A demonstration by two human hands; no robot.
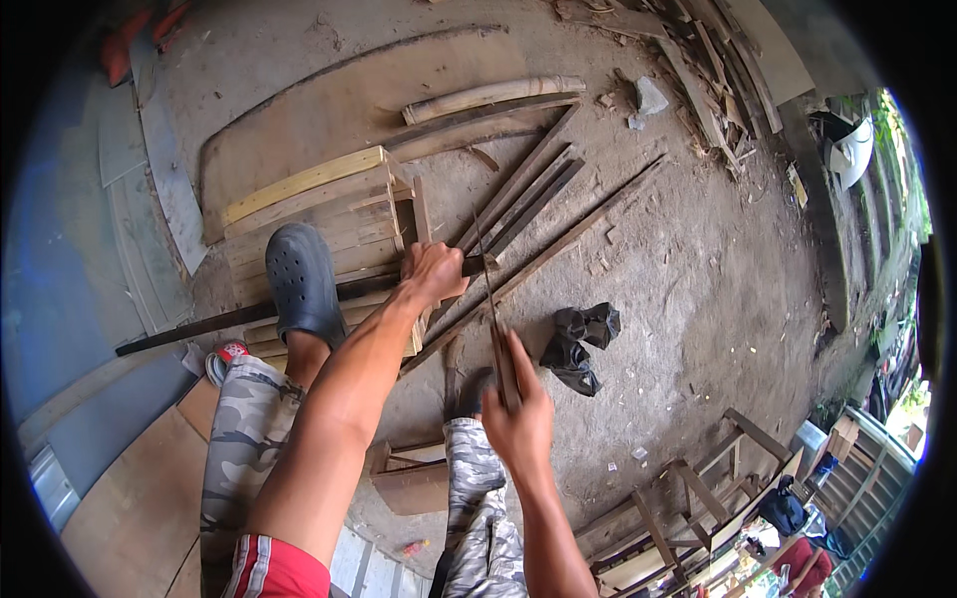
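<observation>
A long dark wooden strip (224, 321) lies across a low slatted wooden bench (309, 204). My left foot, in a dark clog (302, 282), is set on top of the bench over the strip. Near the strip's right end, my left hand (434, 271) is closed around it and presses it down. My right hand (520, 414) grips the handle of a handsaw (505, 364). The thin saw blade (487, 264) crosses the strip's end just right of my left hand. How deep the teeth sit in the wood cannot be made out.
Several dark wooden strips (538, 204) lie on the floor beyond the bench. A crumpled black plastic bag (578, 349) is right of the saw. Scrap wood (713, 80) is piled at the far right. A wooden frame (688, 498) and a person in red (802, 568) are at the lower right.
</observation>
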